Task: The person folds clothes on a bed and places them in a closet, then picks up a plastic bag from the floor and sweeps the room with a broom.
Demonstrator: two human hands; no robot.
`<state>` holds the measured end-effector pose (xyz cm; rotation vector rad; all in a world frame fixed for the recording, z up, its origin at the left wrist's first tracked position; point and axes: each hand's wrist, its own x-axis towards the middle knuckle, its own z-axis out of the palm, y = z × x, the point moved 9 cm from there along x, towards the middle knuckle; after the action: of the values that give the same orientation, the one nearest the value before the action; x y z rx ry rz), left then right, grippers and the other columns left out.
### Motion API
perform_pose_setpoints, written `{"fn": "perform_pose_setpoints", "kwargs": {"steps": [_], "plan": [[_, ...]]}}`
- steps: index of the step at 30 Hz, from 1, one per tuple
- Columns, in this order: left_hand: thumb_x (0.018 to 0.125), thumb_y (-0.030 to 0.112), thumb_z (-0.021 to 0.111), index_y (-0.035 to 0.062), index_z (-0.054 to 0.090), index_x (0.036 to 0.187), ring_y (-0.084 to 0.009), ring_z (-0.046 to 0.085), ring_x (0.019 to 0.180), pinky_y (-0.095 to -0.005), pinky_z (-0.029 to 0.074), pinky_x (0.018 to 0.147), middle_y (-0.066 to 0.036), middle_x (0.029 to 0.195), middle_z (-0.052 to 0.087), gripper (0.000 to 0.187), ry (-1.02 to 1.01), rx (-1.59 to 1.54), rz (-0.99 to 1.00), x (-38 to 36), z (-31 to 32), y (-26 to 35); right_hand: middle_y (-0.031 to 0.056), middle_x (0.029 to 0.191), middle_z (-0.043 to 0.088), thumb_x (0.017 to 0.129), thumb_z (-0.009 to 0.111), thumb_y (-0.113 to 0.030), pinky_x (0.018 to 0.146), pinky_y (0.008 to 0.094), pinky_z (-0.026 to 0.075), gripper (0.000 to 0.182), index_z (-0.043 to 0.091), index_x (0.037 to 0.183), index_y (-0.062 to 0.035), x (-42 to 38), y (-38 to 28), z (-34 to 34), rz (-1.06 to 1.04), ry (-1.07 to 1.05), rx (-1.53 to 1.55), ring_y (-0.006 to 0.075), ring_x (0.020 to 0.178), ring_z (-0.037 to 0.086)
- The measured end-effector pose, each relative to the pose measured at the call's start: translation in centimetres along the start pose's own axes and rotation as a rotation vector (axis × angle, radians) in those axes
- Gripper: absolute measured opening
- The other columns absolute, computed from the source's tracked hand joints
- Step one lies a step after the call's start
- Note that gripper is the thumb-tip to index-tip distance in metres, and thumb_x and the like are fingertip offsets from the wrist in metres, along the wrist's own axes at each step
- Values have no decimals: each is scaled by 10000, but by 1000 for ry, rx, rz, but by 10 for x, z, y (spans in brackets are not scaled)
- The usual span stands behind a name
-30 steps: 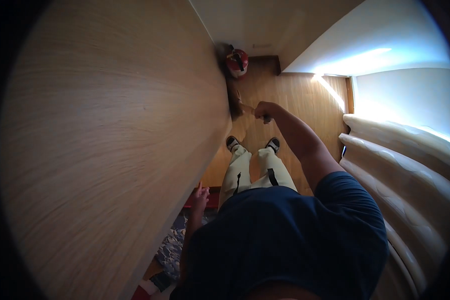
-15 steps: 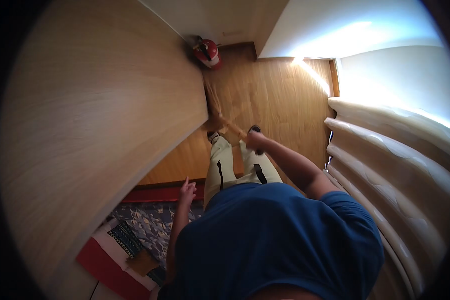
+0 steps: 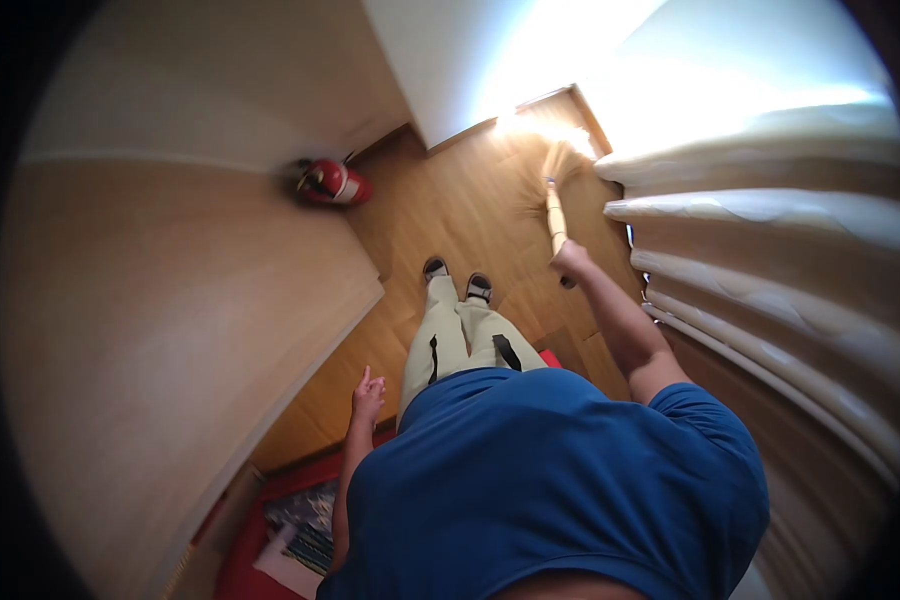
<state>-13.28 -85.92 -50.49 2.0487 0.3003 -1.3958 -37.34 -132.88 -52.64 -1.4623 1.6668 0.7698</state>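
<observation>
A short straw broom (image 3: pixel 556 212) is in my right hand (image 3: pixel 571 260), its fingers wrapped round the handle. The broom's bristles reach the wooden floor (image 3: pixel 480 190) at the sunlit corner beside the curtain. My left hand (image 3: pixel 369 396) hangs to the left of my legs, fingers apart and holding nothing. It is nearest to the large wooden panel (image 3: pixel 190 350). Both of my feet stand on the floor between the hands.
A red fire extinguisher (image 3: pixel 338 184) stands by the wall at the upper left. Pale curtains (image 3: pixel 770 285) hang along the right side. A red-edged mat (image 3: pixel 245 545) with patterned cloth lies at the lower left.
My right hand has swung the broom from the panel's edge, near my feet, over to the bright corner on the right. The view has turned, and the extinguisher now appears further left.
</observation>
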Motion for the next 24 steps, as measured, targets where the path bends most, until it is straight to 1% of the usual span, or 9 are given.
{"fn": "perform_pose_setpoints", "kwargs": {"steps": [3,6,8,10,12,14,18,22,24], "plan": [[799,222,509,132,235,1300,-90,492,746,-220,402,565,11,889,524,578,-84,94,6,23,17,45,203,912,553,658,605,-160,672,360,493,500,351,1068,-26,-45,-3,15,-138,-29,53,293,810,582],[789,210,510,134,225,1303,-94,495,750,-229,408,569,6,905,526,593,-160,208,-8,50,26,87,164,839,515,610,641,-106,629,357,473,564,324,1071,-37,-118,-17,33,-90,-396,508,235,692,560],[784,200,510,134,220,1305,-99,498,757,-239,412,573,0,925,529,600,-193,266,7,69,43,129,122,822,518,598,639,-51,488,360,476,518,408,1057,15,-76,-12,63,-263,-389,656,213,591,547],[780,181,501,135,209,1308,-122,504,791,-261,420,600,-22,985,525,605,-147,302,-51,88,38,157,107,819,560,581,645,-63,635,312,463,386,547,953,-32,-80,-29,65,-183,-533,653,198,670,556],[786,177,492,136,193,1312,-145,504,828,-275,424,636,-43,1035,513,606,-154,384,-26,91,42,202,92,751,580,566,655,-66,585,310,471,268,594,822,-21,-39,-42,91,-227,-535,533,192,635,558],[805,175,472,135,187,1313,-155,500,840,-280,425,657,-51,1034,511,584,-194,425,49,87,53,243,86,660,576,559,685,-44,453,312,463,234,594,771,-8,-9,-38,105,-61,-594,639,182,533,547],[819,172,456,134,184,1314,-158,500,842,-292,424,662,-56,1034,512,566,-207,488,108,98,62,290,177,649,568,582,704,-48,413,375,469,236,563,737,60,80,-19,56,-54,-340,602,235,509,568],[826,171,441,130,173,1316,-155,499,836,-288,426,663,-58,1034,512,560,-198,580,77,94,86,296,134,491,509,670,600,-25,350,320,421,78,561,628,27,138,38,-14,168,-344,1046,181,377,486],[817,172,452,128,186,1313,-152,499,834,-284,426,661,-58,1039,511,565,-192,670,51,84,100,292,124,521,494,722,553,-81,345,303,421,110,519,723,25,158,63,-37,200,-329,1363,168,377,465]]}}
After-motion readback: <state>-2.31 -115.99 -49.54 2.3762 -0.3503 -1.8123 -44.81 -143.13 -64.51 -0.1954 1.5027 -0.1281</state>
